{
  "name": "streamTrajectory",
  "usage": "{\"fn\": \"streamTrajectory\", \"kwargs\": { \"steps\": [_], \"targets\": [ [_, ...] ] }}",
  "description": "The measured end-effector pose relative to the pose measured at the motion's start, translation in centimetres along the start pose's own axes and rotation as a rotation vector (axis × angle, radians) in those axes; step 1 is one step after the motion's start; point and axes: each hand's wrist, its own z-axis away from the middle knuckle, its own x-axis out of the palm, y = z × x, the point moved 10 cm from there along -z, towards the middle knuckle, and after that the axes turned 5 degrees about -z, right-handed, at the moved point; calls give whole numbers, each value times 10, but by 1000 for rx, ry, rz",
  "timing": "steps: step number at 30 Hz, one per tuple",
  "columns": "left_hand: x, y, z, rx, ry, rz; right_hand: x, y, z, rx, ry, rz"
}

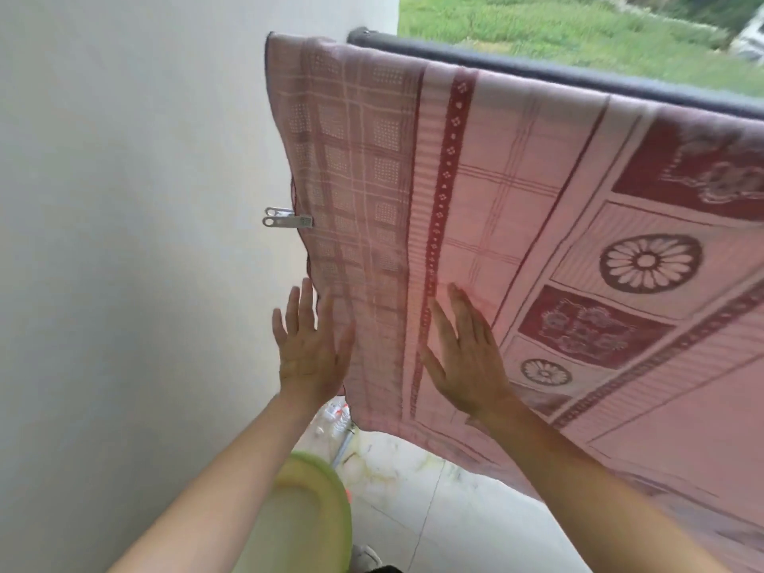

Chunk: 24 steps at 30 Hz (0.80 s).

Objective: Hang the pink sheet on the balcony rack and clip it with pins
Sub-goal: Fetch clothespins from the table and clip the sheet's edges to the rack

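Both hands flat and open, fingers spread, nothing pinched or held. Left hand (311, 349) sits at the sheet's left hem, its fingertips lapping onto the cloth edge and partly tucked behind it; whether the palm touches fabric cannot be told. Right hand (463, 357) lies palm-down on the face of the pink sheet (516, 208), beside the dark red dotted stripe.

Sheet position: draped over the dark rail (537, 68) of the balcony rack, top fold on the rail, body hanging toward the camera. Left hem runs down close to the white wall (124, 200), with only a narrow strip of wall showing between hem and rail end. Bottom corner hangs free above the tiled floor (434, 510), clear of it.

Open room: wall closes off the left side; floor below the sheet is mostly bare tile. A green basin (318, 502) stands on the floor under the left forearm, near the wall. Small blurred items lie just past it under the sheet corner; not identifiable. Grass (578, 31) lies beyond the rail.

Counts: one sheet, one rail visible, one metal clip (287, 220) fixed on the left hem, above the left hand and well apart from it. Its handles point toward the wall. One basin.
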Motion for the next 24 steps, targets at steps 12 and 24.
{"fn": "streamTrajectory", "kwargs": {
  "steps": [12, 24],
  "targets": [
    [-54, 321, 71, 521, 22, 94, -229, 174, 240, 538, 218, 172],
    [-87, 623, 298, 1096, 29, 316, -393, 236, 576, 1069, 434, 363]
  ]
}}
